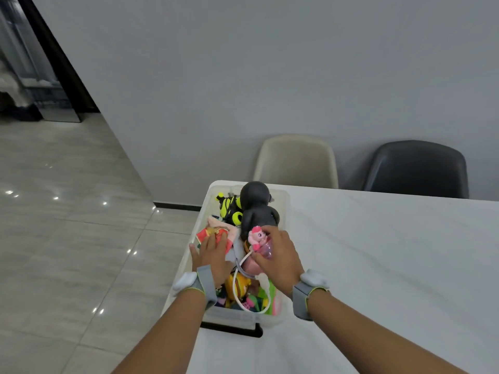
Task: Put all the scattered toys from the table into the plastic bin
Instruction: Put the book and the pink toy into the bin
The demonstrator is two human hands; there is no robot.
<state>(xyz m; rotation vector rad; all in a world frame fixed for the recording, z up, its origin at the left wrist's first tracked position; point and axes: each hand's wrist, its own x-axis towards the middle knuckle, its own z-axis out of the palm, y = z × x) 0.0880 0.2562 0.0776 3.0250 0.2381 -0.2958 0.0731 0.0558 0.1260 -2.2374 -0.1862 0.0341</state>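
Fingers of right hand (pixel 278 255): curled round a pink pony figure (pixel 256 237) and a translucent pink piece under it, thumb below, fingertips above.
Fingers of left hand (pixel 213 255): straight and slightly spread, pressing flat on a red-and-pink toy (pixel 213 233) at the pony's 9 o'clock.
Plastic bin (pixel 282 201): clear, at the left end of the white table (pixel 391 265), heaped with toys.
Black figure (pixel 256 209): in the bin at 12 o'clock from the pony, touching it.
Black-and-yellow toy (pixel 229 209): just beside the black figure, at its 9 o'clock.
White cord (pixel 237 290): loops through the toys at the pony's 6 o'clock.
Wrists: grey bands on both.
Chairs: beige (pixel 295 160) and black (pixel 417 168) at the table's far side.
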